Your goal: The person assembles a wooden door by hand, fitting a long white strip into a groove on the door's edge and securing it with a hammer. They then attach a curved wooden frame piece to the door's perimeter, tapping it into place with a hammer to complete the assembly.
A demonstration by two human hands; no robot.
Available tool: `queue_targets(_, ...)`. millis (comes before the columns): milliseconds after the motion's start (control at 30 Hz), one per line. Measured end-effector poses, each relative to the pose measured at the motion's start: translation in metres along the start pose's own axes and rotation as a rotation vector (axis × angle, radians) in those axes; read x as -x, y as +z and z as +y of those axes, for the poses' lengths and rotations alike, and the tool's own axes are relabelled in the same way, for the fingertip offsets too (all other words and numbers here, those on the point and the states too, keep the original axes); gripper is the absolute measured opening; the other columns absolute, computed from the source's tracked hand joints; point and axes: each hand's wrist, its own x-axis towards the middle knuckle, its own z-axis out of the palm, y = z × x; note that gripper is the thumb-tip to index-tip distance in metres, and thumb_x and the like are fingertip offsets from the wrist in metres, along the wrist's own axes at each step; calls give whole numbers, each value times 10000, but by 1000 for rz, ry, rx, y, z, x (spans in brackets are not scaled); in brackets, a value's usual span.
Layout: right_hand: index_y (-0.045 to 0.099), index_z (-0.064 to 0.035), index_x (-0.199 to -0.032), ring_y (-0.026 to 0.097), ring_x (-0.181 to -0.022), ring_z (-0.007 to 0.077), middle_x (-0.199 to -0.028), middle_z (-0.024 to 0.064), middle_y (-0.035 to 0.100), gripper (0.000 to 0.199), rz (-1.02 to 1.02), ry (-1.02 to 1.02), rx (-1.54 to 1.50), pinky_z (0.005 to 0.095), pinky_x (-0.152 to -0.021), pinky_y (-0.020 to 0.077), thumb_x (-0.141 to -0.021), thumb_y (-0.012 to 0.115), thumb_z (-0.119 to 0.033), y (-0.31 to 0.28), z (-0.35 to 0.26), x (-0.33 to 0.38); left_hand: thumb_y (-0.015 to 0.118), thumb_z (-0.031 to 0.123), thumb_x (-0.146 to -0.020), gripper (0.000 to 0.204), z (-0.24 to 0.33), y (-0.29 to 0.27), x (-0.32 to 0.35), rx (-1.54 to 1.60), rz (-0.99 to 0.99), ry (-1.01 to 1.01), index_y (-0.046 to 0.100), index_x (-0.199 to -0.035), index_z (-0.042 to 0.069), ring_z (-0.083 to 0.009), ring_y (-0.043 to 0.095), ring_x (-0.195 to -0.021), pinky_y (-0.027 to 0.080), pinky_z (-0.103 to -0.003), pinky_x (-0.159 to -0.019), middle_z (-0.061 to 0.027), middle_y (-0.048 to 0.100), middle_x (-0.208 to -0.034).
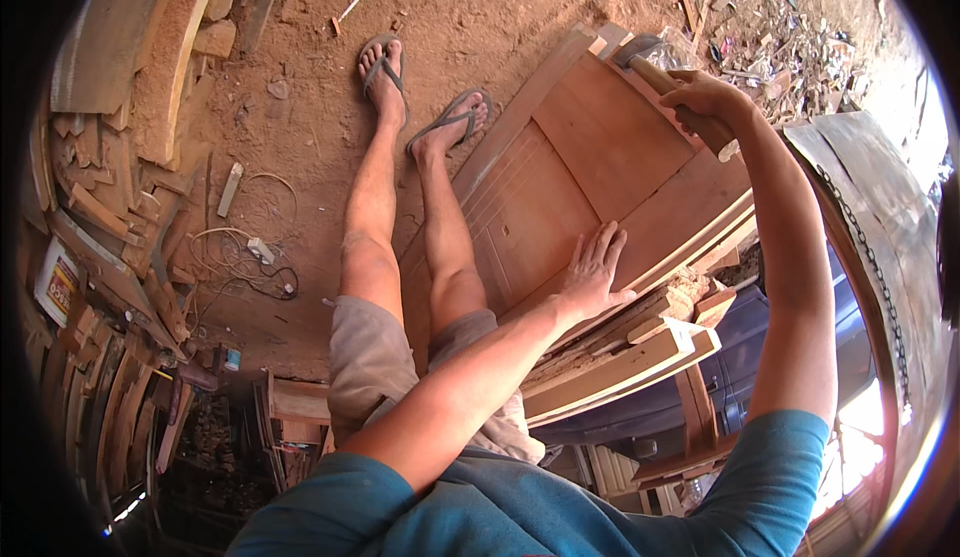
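A large wooden panelled door (608,115) lies slanting in front of me, with a pale frame around reddish-brown panels. My left hand (592,272) rests on its near-right frame rail, fingers stretched and spread, holding nothing. At the door's far right corner, my right hand (708,100) is wrapped round the thick wooden handle of a hammer (657,76). The hammer's dark head is at the far end of the handle, over the door's corner. Whether the head touches the wood I cannot tell.
Stacked boards (110,47) and offcuts line the left side. A power strip (260,250) with tangled cords lies on the dirt floor (290,137). Timber pieces (620,367) are beside the door at right, near a dark blue vehicle (640,407). Scraps litter the ground at far right.
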Motion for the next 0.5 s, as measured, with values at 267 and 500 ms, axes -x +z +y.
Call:
queue_targets(267,411,-102,-1556,640,-551,212,-752,105,638,819,40,3,173,382,-487,563,-839,796,-191,6,-7,23,721,621,-842,1152,-3,3,2,8,12,23,119,-1624,26,-379,119,-1560,128,-583,-1263,-216,98,-1677)
queue_targets(500,476,-88,-1522,711,-637,213,-833,125,707,728,145,-59,1,368,-538,602,-864,761,-213,-1,4,100,737,678,-806,1225,5,14,19,190,190,-181,134,-1592,-42,-409,235,-1498,204,-567,-1227,-255,215,-1604)
